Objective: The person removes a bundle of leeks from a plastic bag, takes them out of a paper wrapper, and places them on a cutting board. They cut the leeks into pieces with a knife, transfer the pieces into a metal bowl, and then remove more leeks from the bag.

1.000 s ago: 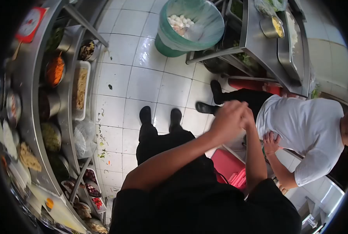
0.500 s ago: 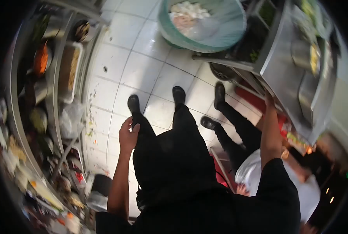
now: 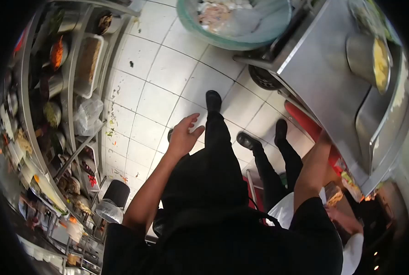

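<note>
My left hand (image 3: 186, 134) hangs in the air over the tiled floor, palm side inward, fingers loosely curved and apart, holding nothing. On the other side, my right forearm (image 3: 310, 166) reaches toward the edge of a steel table (image 3: 300, 87). The fingers of my right hand are hidden there, so whether they hold anything does not show. On that table a steel pot (image 3: 360, 52) with yellow contents stands beside a sunken steel section. A red surface (image 3: 302, 120) shows below the table edge, close to my right wrist.
A green tub (image 3: 241, 44) with pale food pieces stands ahead. Along the left runs a rack (image 3: 69, 87) of food containers, including a bowl of orange shreds (image 3: 57, 53) and a plastic bag (image 3: 87, 117). Food scraps litter the white tiles. Another person in white (image 3: 282, 208) stands close at my right.
My view has shifted, and my legs have changed position in a step. My left hand has swung forward and inward. The other person's feet and arms have also moved.
</note>
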A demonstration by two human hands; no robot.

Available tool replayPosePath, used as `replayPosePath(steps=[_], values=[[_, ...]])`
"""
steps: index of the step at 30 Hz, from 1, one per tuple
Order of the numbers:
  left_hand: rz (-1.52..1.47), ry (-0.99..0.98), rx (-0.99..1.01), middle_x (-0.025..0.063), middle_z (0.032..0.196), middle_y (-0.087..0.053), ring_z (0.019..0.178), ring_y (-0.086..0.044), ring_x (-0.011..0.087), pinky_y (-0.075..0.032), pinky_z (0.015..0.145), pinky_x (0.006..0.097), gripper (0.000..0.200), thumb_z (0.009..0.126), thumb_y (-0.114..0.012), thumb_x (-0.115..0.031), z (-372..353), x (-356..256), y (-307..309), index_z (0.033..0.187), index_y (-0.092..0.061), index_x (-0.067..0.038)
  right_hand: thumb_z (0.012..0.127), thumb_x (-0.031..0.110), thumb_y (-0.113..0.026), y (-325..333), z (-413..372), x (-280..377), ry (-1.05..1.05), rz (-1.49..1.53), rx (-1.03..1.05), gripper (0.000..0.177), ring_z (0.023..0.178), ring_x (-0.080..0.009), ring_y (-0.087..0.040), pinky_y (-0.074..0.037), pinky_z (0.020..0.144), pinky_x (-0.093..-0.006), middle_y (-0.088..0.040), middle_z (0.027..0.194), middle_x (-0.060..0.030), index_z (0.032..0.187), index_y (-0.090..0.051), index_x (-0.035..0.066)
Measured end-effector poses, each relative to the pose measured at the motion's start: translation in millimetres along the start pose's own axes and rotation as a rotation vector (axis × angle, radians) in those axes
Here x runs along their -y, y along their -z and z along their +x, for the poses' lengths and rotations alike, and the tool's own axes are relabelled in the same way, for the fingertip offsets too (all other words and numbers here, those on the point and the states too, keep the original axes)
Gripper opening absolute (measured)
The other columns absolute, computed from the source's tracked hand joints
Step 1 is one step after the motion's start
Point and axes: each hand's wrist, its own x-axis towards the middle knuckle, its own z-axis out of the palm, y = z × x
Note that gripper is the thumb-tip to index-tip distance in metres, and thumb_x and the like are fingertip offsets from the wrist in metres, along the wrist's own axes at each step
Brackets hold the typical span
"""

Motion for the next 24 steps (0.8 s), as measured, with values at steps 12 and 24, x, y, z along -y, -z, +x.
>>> replayPosePath(steps=[12, 24], values=[[-0.369, -0.137, 0.47, 0.019, 0.12, -0.067, 0.089, -0.07, 0.0263, -0.056, 0.085, 0.0369, 0.059, 0.089, -0.073, -0.034, 17.5, -81.0, -173.6, 0.138, -0.054, -0.007, 0.091, 0.011, -0.059, 149.5, -53.0, -14.9, -0.326, 1.119, 0.392, 0.037, 0.127, -0.0331, -0.053, -0.039, 0.112, -0.0492, -0.058, 0.138, -0.0189, 0.126, -0.061, -0.002], [-0.137, -0.248, 0.153, 0.019, 0.112, -0.068, 0.1, -0.067, 0.0326, -0.052, 0.09, 0.04, 0.057, 0.087, -0.07, -0.041, -114.1, 46.8, -25.4, 0.127, -0.061, -0.003, 0.089, 0.029, -0.07, 77.1, -272.4, 50.7, -0.387, 0.395, 0.915, 0.073, 0.14, -0.0293, -0.038, -0.025, 0.118, -0.0462, -0.042, 0.153, -0.01, 0.149, -0.039, 0.004]])
